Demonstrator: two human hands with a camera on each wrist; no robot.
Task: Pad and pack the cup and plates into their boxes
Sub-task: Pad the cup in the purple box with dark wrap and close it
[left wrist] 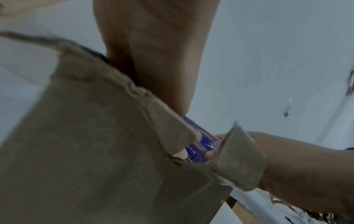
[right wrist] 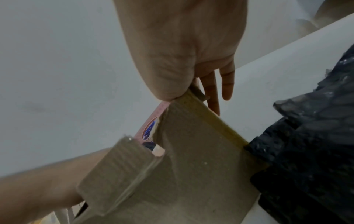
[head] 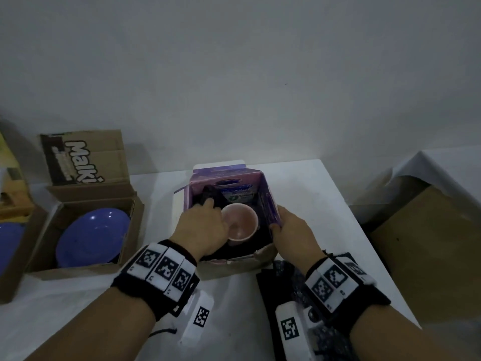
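Observation:
A pink cup (head: 243, 222) stands upright inside the purple box (head: 221, 173) at the table's middle, with black padding (head: 208, 194) around it. My left hand (head: 208, 222) reaches into the box at the cup's left rim, fingers curled, and seems to hold the rim. My right hand (head: 283, 227) pinches the box's right wall, thumb inside and fingers outside. The left wrist view shows my left hand's palm (left wrist: 153, 60) above the box's brown wall (left wrist: 95, 151), fingers hidden. In the right wrist view my right hand (right wrist: 191, 94) clamps the wall's top edge (right wrist: 191, 151).
A blue plate (head: 91, 235) lies in an open cardboard box (head: 78, 272) at the left, with another blue plate (head: 7, 238) beyond it. Black bubble wrap (head: 283, 277) lies by my right wrist. A large cardboard box (head: 429, 230) stands past the table's right edge.

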